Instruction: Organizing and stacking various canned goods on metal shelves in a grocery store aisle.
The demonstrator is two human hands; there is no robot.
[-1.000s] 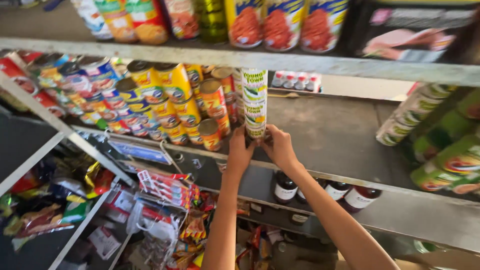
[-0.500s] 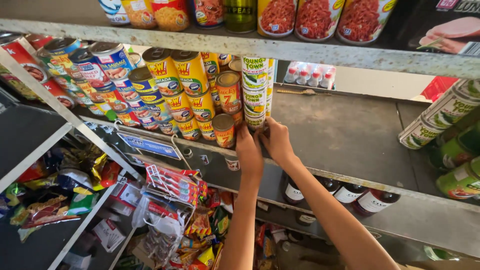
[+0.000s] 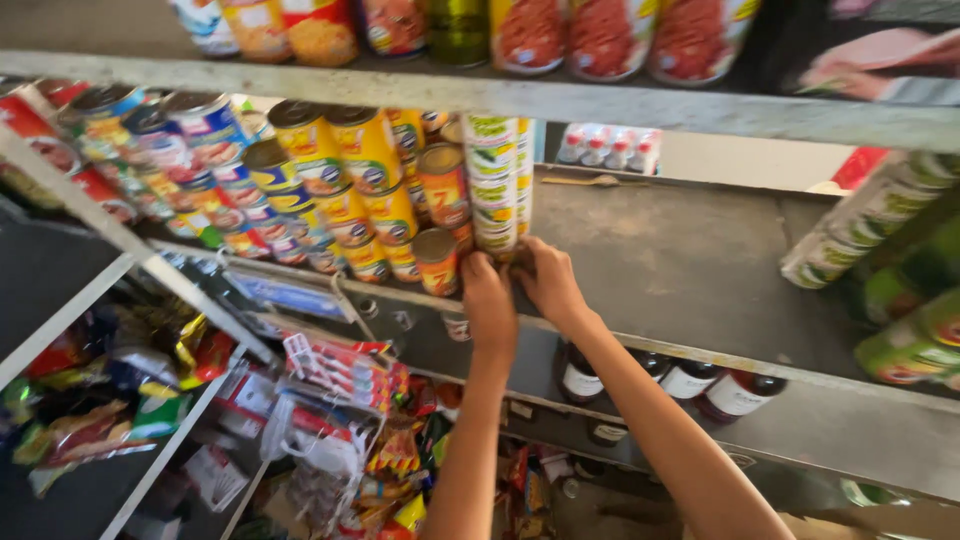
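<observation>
Gripping from both sides, the left hand point(image 3: 488, 292) and right hand point(image 3: 547, 280) close around the foot of a stack of green-and-white cans point(image 3: 497, 185) at the near edge of the shelf point(image 3: 680, 270). That stack rises straight above the hands, long axis upright, just right of the orange cans point(image 3: 440, 215) and touching them. Both hands sit equally near.

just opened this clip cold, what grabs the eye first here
Two bare hands, left hand and right hand, clasp the foot of a tall stack of white-and-green cans at the front edge of a grey metal shelf. Left of it crowd yellow cans; dark bottles stand below.
</observation>
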